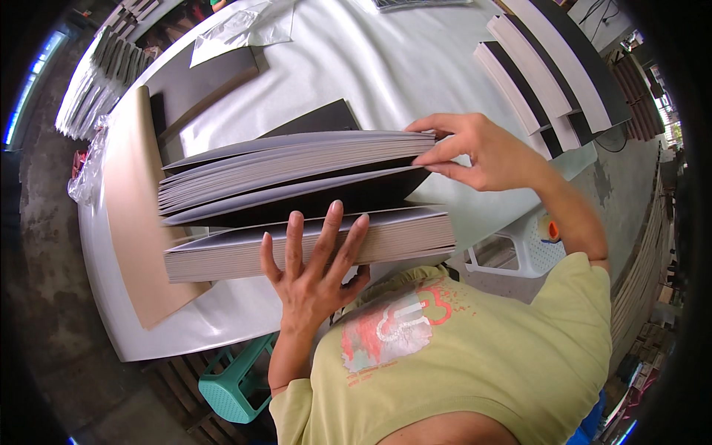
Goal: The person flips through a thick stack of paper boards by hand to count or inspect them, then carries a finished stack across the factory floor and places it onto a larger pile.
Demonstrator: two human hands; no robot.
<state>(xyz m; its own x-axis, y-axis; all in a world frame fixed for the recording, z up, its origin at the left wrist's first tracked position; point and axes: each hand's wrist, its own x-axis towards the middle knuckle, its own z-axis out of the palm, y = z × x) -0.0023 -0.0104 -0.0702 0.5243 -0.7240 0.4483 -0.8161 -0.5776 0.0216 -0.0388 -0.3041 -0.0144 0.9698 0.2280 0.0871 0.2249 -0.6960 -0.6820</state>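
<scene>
A thick stack of black-faced cardboard sheets with pale grey edges is parted in front of me. Its upper sheets [289,172] are raised and fanned, with a dark gap beneath them. The lower sheets [311,247] form a compact block nearer my body. My left hand [312,285] lies against this block's near edge, fingers spread and stretched up over it, the tips at the gap. At the right end of the raised sheets, my right hand [475,152] pinches their corner between thumb and fingers.
A silvery sheet covers the table [393,70]. Brown paper [137,215] and a dark board [200,93] lie left, beside clear plastic [245,30]. More black-and-white board stacks [549,74] stand far right. A white stool [519,252] and a green stool [237,382] are by the table.
</scene>
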